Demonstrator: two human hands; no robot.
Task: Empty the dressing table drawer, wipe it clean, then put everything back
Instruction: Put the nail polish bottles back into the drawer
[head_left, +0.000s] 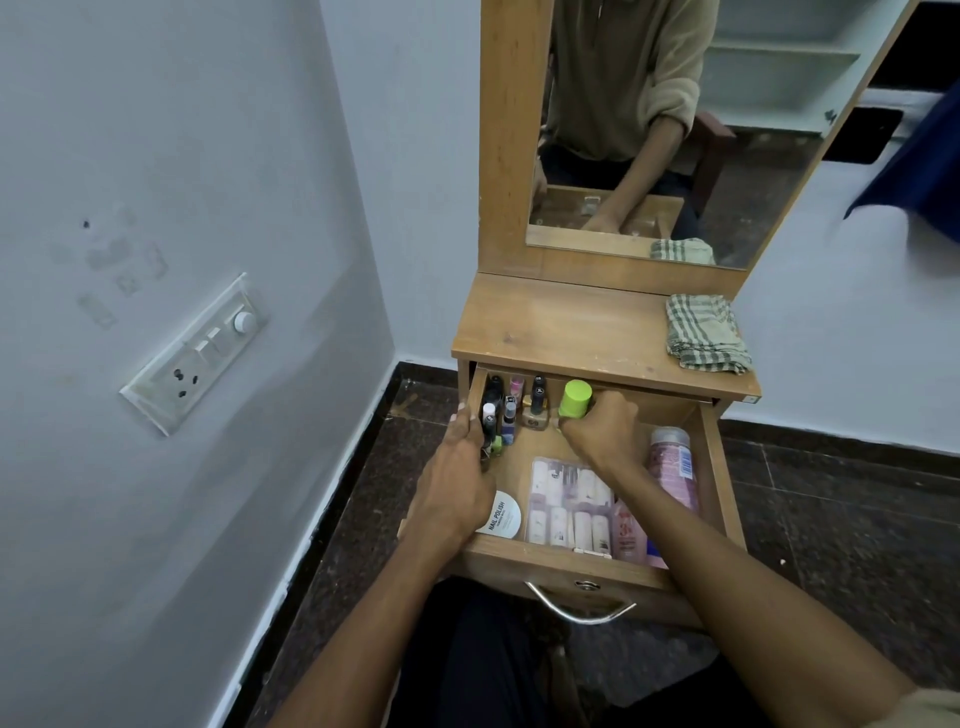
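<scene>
Your right hand (597, 431) has its grip closed round the lime-green capped bottle (575, 399) at the 12 o'clock end of the open wooden drawer (722, 467). Your left hand (460, 467) grips the dark slim tubes (491, 410) by the drawer's 9 o'clock wall. The drawer remains nearly full, so this appears to be the emptying step. Next, lift both items clear and set them on the wooden counter (561, 322), away from the folded checked cloth (706, 332) at its 3 o'clock edge.
</scene>
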